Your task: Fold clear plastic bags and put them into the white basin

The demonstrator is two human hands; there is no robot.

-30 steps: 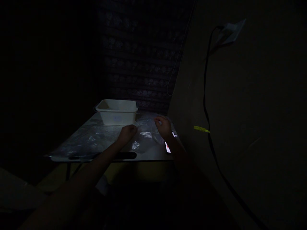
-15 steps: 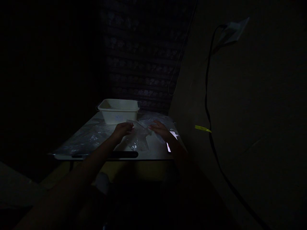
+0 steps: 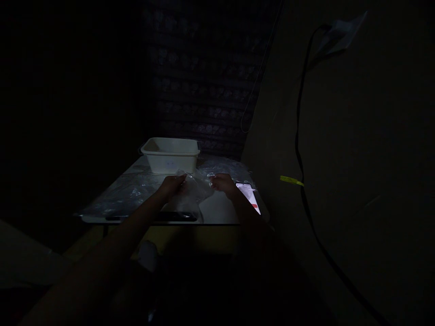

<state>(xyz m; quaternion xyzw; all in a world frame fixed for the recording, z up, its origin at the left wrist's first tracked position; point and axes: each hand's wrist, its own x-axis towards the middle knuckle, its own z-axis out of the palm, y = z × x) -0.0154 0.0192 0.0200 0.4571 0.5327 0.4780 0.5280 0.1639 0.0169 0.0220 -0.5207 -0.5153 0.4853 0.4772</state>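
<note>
A clear plastic bag (image 3: 193, 192) stretches between my two hands over the front part of the white table (image 3: 219, 210). My left hand (image 3: 173, 186) pinches its left edge, fingers closed. On the other side my right hand (image 3: 221, 183) has its fingers shut on the bag's right upper part. A lit phone (image 3: 248, 197) lies just right of my right wrist. Behind the hands stands a cream plastic tub (image 3: 171, 160) with dark handles. The dim light hides the finer details of the bag.
More clear plastic (image 3: 125, 194) is spread over the table's left side, and another heap of it (image 3: 226, 167) lies at the back right. A dark slot (image 3: 178, 217) runs along the front edge. On the right wall hangs a black cable (image 3: 299, 149) with a yellow tag (image 3: 291, 180).
My right hand has closed on the plastic bag, its fingers having been looser before. The bag is now pulled between both hands. More of the phone shows, and the view has shifted slightly.
</note>
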